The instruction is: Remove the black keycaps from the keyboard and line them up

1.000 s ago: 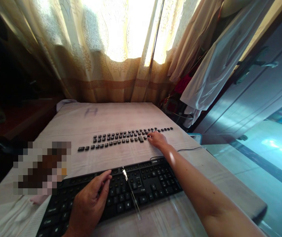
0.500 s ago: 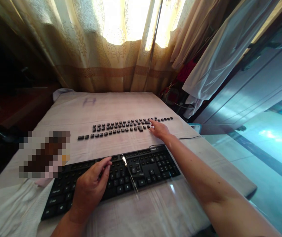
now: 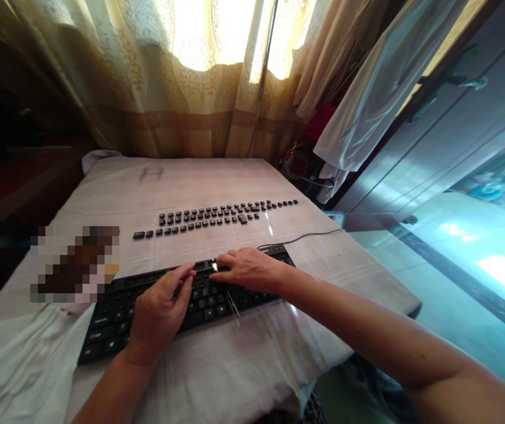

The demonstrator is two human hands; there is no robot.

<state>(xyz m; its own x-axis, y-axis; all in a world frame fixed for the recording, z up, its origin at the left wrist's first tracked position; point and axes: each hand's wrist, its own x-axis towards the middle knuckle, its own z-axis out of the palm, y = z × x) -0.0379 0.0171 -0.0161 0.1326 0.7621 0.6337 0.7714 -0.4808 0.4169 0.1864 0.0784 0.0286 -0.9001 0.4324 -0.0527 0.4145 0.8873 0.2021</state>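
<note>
A light, level touch seemed best. Our left hand [image 3: 161, 303] lay over one long black plastic keyboard [image 3: 102, 330] on the table [image 3: 194, 182], fingers nearly together, grip untellable; beyond ran three rows of small black keycaps [image 3: 212, 222]; our right hand [image 3: 247, 269] parted its fingers around one slim silver metal tool [image 3: 215, 267].

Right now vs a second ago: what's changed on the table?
The right hand has left the right end of the rows of loose keycaps and come back toward the body, over the keyboard. Its fingers are at the top of the thin metal tool; can't tell if they grip it. Unchanged: left hand over the keyboard, tool lying across it, keycap rows.
</note>
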